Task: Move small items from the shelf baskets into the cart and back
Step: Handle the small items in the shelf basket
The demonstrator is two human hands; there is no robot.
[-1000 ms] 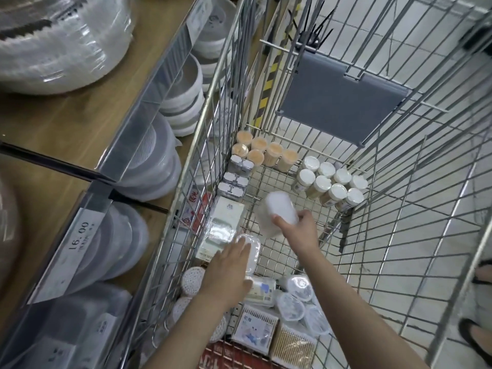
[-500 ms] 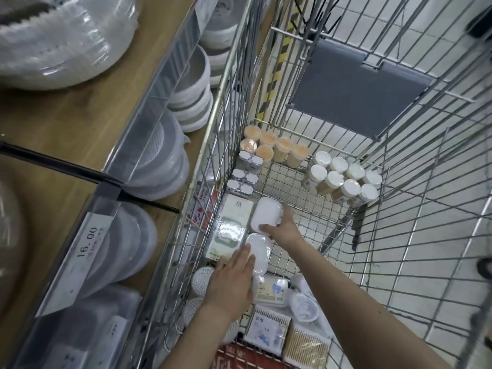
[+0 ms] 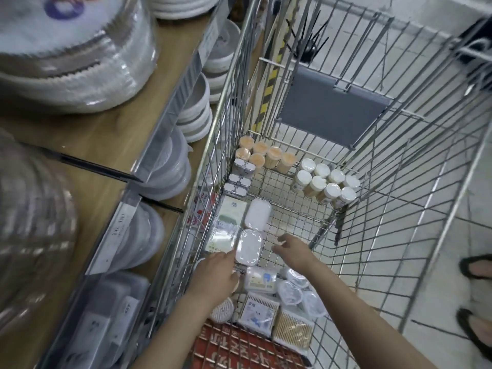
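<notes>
Left hand point(image 3: 218, 275) pressed fingers on near white case point(image 3: 249, 246), prob. steadying it in row w/ far case point(image 3: 257, 218); right hand point(image 3: 291, 249) hovered beside, fingers loose, empty, inside cart point(image 3: 415, 166).

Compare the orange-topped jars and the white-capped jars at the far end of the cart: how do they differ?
The orange-topped jars have pale orange tops; the white-capped jars have white caps. The orange-topped jars sit in the far left corner against the cart wall, while the white-capped jars sit to their right. I count six orange-topped and seven white-capped jars. Both groups are small cylinders packed close together on the cart floor.
</notes>
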